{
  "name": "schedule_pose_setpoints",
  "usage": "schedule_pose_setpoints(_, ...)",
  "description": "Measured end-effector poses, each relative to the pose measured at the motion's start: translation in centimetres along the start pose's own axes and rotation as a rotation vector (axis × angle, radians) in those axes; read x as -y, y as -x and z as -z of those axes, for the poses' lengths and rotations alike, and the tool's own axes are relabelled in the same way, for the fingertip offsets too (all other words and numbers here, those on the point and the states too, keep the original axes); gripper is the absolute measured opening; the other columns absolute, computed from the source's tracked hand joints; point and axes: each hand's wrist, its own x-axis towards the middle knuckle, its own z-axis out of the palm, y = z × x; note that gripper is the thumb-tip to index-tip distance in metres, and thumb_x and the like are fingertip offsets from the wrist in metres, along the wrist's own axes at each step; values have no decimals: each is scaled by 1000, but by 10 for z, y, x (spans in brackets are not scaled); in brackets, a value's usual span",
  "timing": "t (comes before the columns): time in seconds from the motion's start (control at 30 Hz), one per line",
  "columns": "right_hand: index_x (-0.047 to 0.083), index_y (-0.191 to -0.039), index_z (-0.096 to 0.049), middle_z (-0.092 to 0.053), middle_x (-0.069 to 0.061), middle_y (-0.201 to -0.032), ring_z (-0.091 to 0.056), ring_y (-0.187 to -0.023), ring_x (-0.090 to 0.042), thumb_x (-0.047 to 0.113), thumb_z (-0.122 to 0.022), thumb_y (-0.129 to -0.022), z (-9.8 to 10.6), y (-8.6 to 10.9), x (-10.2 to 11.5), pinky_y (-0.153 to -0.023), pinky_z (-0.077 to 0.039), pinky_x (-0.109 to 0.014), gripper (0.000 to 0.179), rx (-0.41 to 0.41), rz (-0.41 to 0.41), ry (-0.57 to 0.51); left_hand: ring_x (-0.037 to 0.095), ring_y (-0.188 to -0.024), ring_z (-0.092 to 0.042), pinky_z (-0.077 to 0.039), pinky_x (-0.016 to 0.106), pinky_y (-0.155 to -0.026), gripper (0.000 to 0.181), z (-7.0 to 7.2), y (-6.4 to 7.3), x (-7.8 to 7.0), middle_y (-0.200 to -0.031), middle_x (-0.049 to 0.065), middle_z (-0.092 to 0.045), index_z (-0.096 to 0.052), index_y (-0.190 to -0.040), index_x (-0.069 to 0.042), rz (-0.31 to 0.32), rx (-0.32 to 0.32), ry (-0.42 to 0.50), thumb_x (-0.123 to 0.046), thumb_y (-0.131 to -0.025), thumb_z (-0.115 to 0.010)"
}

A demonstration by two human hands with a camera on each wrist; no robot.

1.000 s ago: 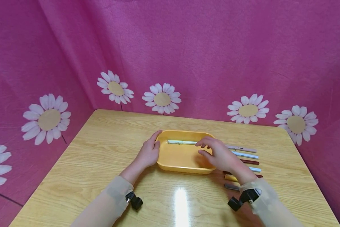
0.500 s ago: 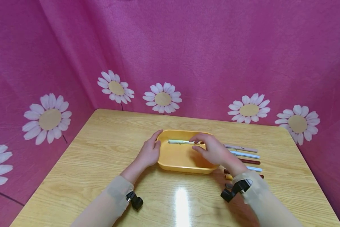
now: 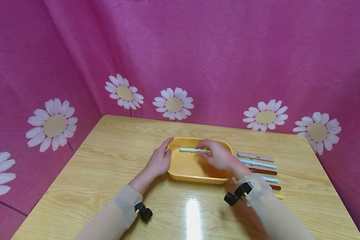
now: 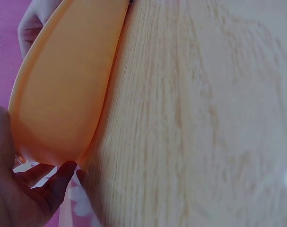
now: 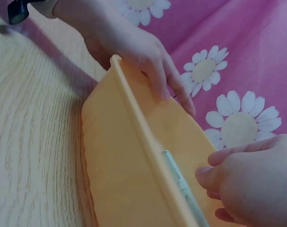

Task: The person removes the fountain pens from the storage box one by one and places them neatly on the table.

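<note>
In the head view, my left hand (image 3: 158,161) grips the left end of a yellow-orange plastic tray (image 3: 198,180). The left wrist view shows the fingers of that hand bent at the tray's end. Inside, near the far wall, lies a pale green pen (image 3: 187,150) with a clip. My right hand (image 3: 217,155) is over the right part of the tray, thumb and fingers parted about the pen's right end. In the right wrist view, the pen (image 5: 182,185) shows just beyond the near rim, close to the right thumb. Whether the fingertips touch it is unclear.
Right of the tray several pens lie in a column on the wooden table (image 3: 131,143): a lilac pen (image 3: 259,158), a light blue pen (image 3: 261,164), a dark red pen (image 3: 267,171) and others partly behind the right forearm. A pink flowered cloth (image 3: 180,60) hangs behind.
My right hand has moved left and slightly down toward the pale green pen, its thumb drawing nearer to it. My left hand, the tray and the pen have stayed put.
</note>
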Motion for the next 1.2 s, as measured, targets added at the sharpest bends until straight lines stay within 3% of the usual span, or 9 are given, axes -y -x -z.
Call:
schedule_pose_setpoints(0.27, -2, -121, -70, -70, -11, -119, -64, -116, -31, 1, -73, -96, -10, -8, -9, -106, -50, -49, 25, 84, -10, 80, 26, -100, -71, -55, 48, -95, 50, 0, -1, 0, -136, 24, -65, -41, -163, -13, -6, -4, -4, -11, -113, -40)
schedule_pose_setpoints(0.63, -2, -120, -70, -72, -12, -114, -67, -110, -29, -1, -74, -95, -13, -9, -9, -101, -54, -47, 25, 84, -66, 85, 26, -94, -72, -57, 48, -92, 51, 1, 1, -2, -131, 24, -68, -39, -164, -13, -6, -1, 6, -11, -113, -40)
schedule_pose_setpoints(0.97, 2, -102, -73, -70, -6, -91, -63, -84, -16, -8, -74, -90, -17, -6, -9, -82, -57, -38, 17, 96, -48, 113, 28, -100, -72, -56, 49, -95, 51, 0, 1, -3, -135, 24, -66, -40, -164, -14, -6, -6, 6, -11, -113, -41)
schedule_pose_setpoints(1.2, 1, -104, -73, -68, -4, -95, -63, -89, -20, -17, -65, -86, -15, -4, -8, -85, -57, -40, 26, 92, -60, 139, 26, -97, -73, -58, 47, -92, 51, 1, 1, -3, -134, 23, -67, -39, -164, -14, 4, -1, 18, -12, -113, -40)
